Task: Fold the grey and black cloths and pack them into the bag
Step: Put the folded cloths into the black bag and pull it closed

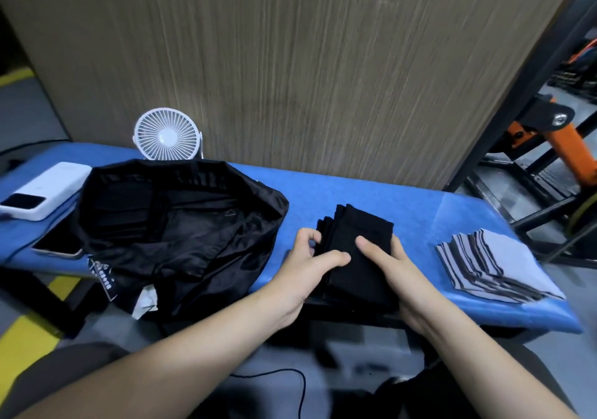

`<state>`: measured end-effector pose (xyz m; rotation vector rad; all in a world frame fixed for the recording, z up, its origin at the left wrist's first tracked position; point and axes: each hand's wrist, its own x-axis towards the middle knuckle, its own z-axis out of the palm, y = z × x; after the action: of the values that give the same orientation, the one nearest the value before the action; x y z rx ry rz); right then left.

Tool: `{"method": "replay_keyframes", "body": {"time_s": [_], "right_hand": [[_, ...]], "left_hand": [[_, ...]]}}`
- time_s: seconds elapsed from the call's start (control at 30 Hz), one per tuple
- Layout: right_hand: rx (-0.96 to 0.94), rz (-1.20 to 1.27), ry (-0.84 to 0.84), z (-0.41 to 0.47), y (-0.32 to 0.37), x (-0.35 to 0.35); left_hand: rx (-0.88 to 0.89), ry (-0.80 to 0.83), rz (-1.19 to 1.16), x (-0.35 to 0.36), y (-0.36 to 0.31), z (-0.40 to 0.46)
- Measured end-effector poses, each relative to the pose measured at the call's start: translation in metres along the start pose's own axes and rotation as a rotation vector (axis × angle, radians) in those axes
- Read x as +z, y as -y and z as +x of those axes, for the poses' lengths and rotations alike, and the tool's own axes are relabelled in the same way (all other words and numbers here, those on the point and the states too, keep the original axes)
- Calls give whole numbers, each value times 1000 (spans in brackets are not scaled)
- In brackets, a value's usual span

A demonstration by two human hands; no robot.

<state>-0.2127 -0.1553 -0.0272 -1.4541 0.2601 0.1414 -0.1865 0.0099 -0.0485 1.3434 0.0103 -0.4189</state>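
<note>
Blue padded table — left hand and right hand grip soft black cloths.

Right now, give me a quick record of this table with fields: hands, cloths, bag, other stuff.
left hand: grips the left edge of the black cloth stack, thumb on top
right hand: grips the stack's right side, thumb on top
black cloth stack: folded, fanned, at the front middle of the table
grey cloth stack: folded, fanned, untouched, right of the black stack
bag: black, open, left of the black stack, drooping over the front edge
table: blue cover
other: white fan at the back; white power bank and phone far left
</note>
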Motion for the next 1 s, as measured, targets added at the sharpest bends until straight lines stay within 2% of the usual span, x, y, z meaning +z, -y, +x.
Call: {"method": "replay_keyframes", "body": {"time_s": [0.1, 0.17, 0.4, 0.67, 0.87, 1.0], "right_hand": [[-26, 130, 89, -6, 12, 14], [-53, 165, 105, -7, 20, 28], [-92, 161, 145, 11, 39, 82], [25, 217, 275, 37, 46, 146], [-10, 197, 257, 59, 47, 187], [-63, 203, 215, 73, 45, 210]], "left_hand": [[76, 103, -69, -16, -20, -6], [125, 108, -91, -26, -35, -11], [187, -29, -166, -78, -63, -19], [194, -167, -193, -139, -82, -25], [202, -260, -213, -171, -94, -24], [229, -353, -133, -188, -101, -22]]}}
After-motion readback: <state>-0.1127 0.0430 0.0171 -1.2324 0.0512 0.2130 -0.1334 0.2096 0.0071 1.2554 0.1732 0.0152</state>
